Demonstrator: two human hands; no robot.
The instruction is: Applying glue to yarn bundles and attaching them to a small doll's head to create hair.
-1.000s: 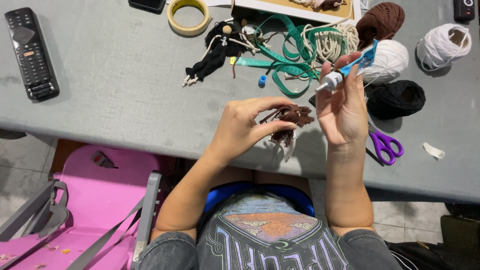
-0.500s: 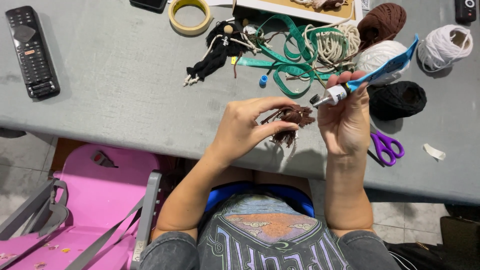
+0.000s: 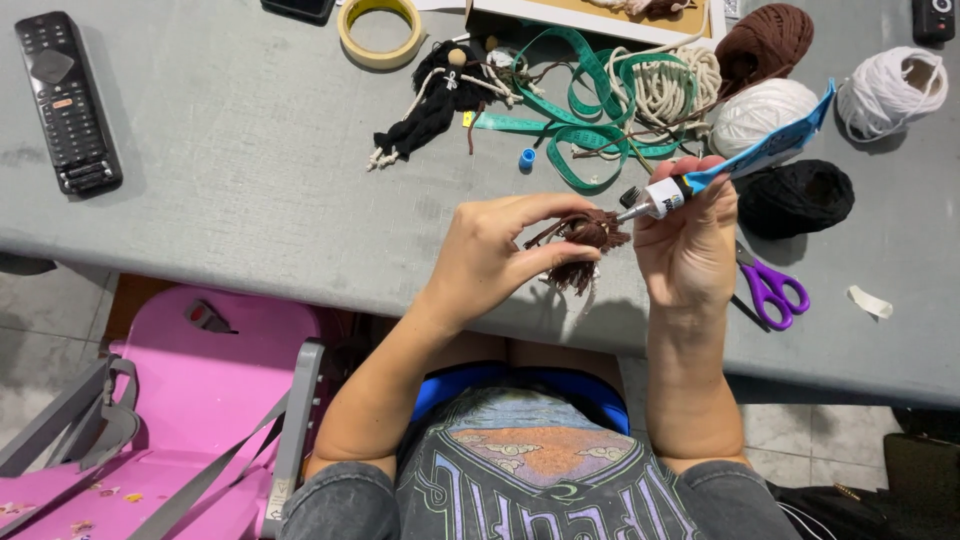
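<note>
Above the desk's (image 3: 250,200) near edge, the left hand (image 3: 495,255) pinches a brown yarn doll (image 3: 585,240) steady while the right hand (image 3: 690,235) grips a glue tube (image 3: 720,175), nozzle angled onto the doll's head.

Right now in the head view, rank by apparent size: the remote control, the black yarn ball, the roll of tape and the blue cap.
1. remote control, clearly the longest
2. black yarn ball and roll of tape: look about alike, so unranked
3. blue cap, smallest

All lie on the table, so distance barely distorts.
</note>
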